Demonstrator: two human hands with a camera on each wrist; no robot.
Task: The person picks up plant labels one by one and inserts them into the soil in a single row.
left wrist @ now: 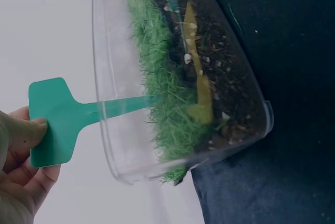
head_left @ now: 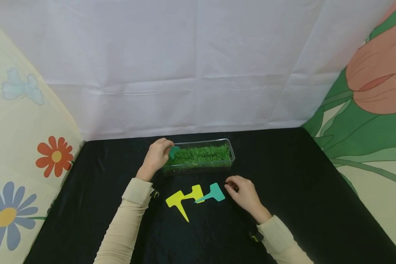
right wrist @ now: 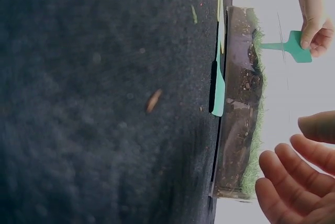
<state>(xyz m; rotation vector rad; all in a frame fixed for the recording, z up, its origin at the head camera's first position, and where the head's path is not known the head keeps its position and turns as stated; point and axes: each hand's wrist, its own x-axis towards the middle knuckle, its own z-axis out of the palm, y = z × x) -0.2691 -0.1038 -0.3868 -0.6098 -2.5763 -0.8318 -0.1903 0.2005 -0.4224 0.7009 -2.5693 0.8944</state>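
Observation:
My left hand (head_left: 156, 154) pinches the broad head of a green T-shaped plant label (left wrist: 52, 122) between thumb and fingers. The label's pointed stem reaches over the rim into the green grass (head_left: 201, 155), at the left end of a clear plastic box (left wrist: 268, 116). Dark soil shows through the box wall. To the right, in front of the box, my right hand (head_left: 245, 193) hovers with relaxed, slightly bent fingers and holds nothing. Nearest to it lies a teal plant label (head_left: 215, 192), whose stem overlaps a yellow label (head_left: 196, 191). A second yellow label (head_left: 176, 198) lies left of these.
A black cloth (head_left: 303, 190) covers the table. Behind it hangs a white sheet (head_left: 198, 73), with flower-printed panels at both sides. Small bits of debris (right wrist: 154, 100) dot the cloth near the right hand.

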